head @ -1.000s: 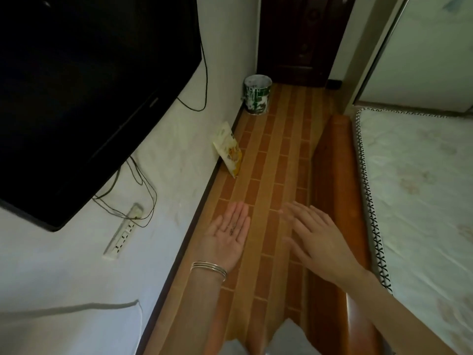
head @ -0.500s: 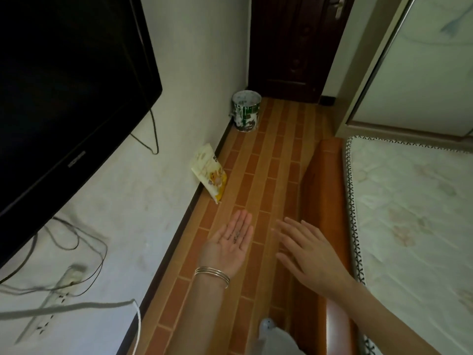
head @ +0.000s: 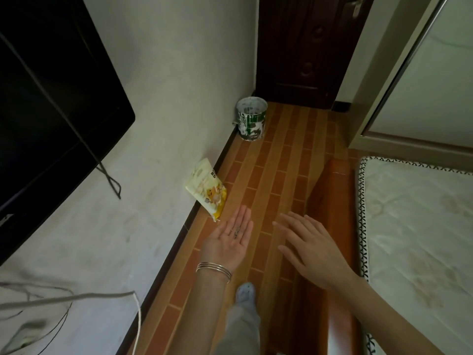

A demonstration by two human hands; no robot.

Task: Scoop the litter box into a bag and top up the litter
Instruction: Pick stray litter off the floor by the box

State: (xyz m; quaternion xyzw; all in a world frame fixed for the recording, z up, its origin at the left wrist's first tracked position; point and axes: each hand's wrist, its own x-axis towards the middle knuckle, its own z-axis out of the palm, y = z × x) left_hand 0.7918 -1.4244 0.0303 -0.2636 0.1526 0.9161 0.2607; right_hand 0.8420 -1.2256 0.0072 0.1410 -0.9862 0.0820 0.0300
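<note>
Glossy brick-patterned floor; flat left hand bears perhaps gritty specks.

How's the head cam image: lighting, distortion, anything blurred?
Head view: dim, flat light, no glare or hard shadows; the television is almost black, no detail. Wide-angle lens slants the pale frame at right. Left hand, right hand and the bag by the wall are sharp; specks on the left palm are too small to identify.
</note>
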